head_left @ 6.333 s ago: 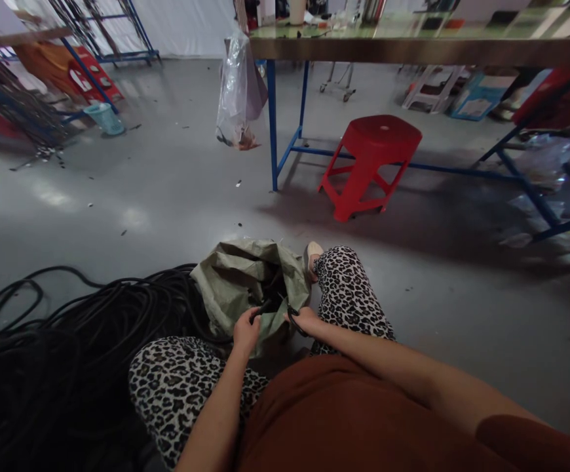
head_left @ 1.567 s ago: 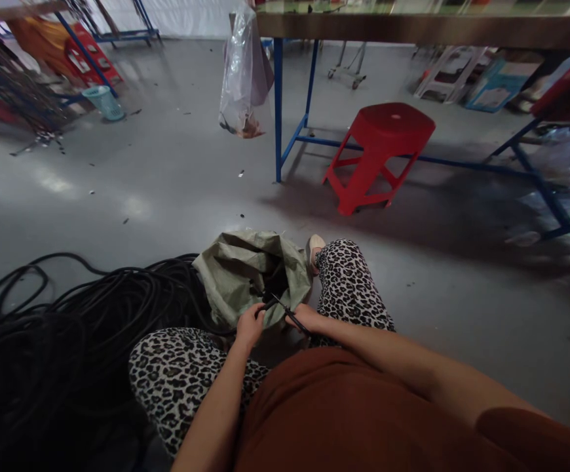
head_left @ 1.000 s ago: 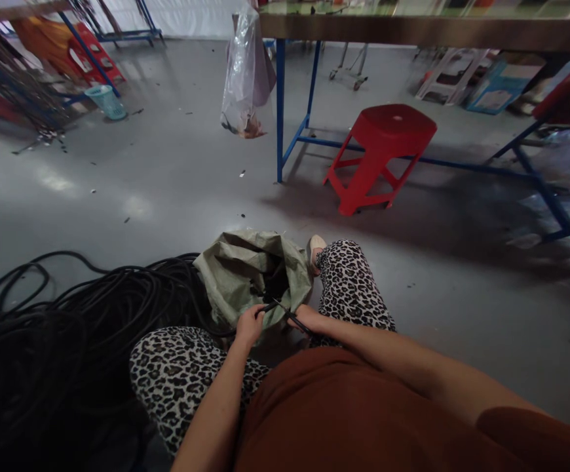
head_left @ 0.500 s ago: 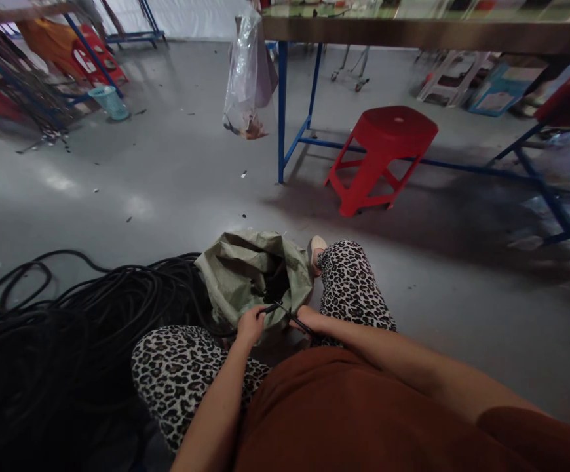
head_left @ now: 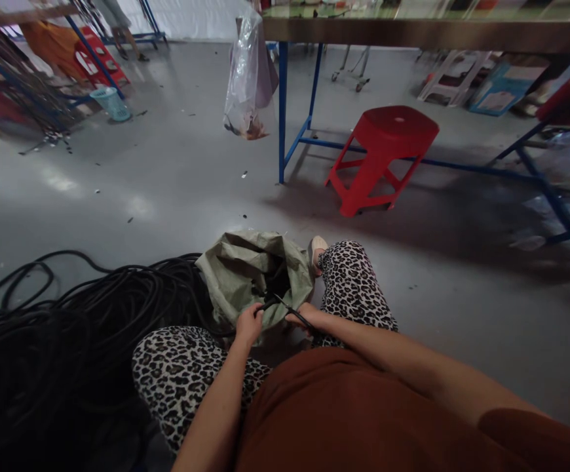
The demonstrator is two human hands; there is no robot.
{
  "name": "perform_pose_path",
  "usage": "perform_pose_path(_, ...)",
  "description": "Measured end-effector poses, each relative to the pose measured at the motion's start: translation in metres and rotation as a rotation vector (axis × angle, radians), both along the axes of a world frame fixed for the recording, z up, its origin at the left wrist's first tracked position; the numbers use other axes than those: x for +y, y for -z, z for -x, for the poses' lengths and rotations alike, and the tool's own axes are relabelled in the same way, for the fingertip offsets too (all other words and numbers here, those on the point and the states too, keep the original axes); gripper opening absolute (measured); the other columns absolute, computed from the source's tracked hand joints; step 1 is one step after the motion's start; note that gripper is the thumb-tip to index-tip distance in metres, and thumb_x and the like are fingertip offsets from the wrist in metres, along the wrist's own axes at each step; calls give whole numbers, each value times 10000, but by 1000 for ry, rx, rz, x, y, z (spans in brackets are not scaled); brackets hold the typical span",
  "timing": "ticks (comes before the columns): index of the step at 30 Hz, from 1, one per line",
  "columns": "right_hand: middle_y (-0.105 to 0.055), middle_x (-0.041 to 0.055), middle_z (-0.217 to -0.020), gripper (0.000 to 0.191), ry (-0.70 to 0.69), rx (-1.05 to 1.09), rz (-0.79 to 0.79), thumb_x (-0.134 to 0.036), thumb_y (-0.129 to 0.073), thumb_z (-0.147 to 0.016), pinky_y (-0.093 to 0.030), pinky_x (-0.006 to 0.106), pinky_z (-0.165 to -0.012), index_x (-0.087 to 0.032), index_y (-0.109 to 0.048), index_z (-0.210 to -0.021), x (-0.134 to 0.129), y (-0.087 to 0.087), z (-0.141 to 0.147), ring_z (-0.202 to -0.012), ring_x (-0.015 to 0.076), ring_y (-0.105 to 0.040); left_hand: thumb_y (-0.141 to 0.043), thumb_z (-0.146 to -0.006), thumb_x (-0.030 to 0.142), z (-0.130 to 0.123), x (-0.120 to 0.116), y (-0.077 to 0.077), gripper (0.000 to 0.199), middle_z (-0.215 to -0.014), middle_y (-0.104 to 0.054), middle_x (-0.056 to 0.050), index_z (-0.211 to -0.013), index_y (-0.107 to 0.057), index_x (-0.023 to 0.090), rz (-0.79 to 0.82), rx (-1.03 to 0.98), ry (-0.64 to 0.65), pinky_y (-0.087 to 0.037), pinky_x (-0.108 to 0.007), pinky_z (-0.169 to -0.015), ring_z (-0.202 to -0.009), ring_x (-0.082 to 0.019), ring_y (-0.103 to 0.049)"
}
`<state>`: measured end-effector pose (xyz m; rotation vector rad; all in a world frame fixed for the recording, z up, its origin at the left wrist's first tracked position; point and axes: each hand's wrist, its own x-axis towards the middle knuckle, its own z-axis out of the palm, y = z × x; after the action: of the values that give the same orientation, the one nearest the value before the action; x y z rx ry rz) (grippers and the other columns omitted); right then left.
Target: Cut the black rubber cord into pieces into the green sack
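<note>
My left hand (head_left: 249, 324) is closed around a black cord (head_left: 265, 305), whose short end sticks out toward the right. In my right hand (head_left: 306, 316) is a pair of scissors (head_left: 285, 305) with dark handles, the blades pointing left at the cord's end. Both hands are over the near rim of an open greenish woven sack (head_left: 230, 282), which stands between my knees with dark pieces inside. A big heap of black cord (head_left: 142, 295) lies to the left of the sack. Whether the blades touch the cord I cannot tell.
A red plastic stool (head_left: 393, 131) stands ahead by a blue-legged table (head_left: 413, 34). From the table's corner hangs a clear plastic bag (head_left: 248, 78). A light blue basket (head_left: 112, 103) is on the floor at far left, and a person's legs (head_left: 128, 42) show behind it.
The scissors and the cord's end have shifted slightly, the blades now angled up a little more over the sack. In the background a person's legs have come into view.
</note>
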<state>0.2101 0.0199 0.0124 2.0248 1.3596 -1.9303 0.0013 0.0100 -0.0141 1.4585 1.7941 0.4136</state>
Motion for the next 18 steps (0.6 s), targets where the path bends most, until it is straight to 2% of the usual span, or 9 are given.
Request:
perform_pose_path(8, -526, -20, -475, 474, 20, 133, 143, -559, -526, -903, -412, 175, -382, -132, -548, -698, 1, 0, 1, -364, 99, -510, -529, -802, 198, -1, 3, 3, 265, -1016, -733, -81, -1012, -688, 165, -75, -31, -87, -512, -355, -923, -981, -218, -673)
perform_pose_path(13, -541, -28, -492, 444, 73, 223, 197, -544, -520, -916, -435, 171, -398, -132, -537, -749, 1, -7, 6, -354, 93, -520, -526, -796, 202, -3, 3, 4, 260, -971, -738, -78, -996, -686, 158, -79, -53, -92, -517, -342, -887, -938, -217, -678)
perform_pose_path(18, -541, -30, -486, 465, 65, 195, 216, -571, -537, -896, -434, 169, -407, -126, -545, -761, 1, -10, 10, -358, 93, -516, -528, -800, 190, -4, 4, 2, 256, -980, -735, -82, -1000, -685, 160, -66, -57, -87, -511, -326, -892, -940, -208, -674)
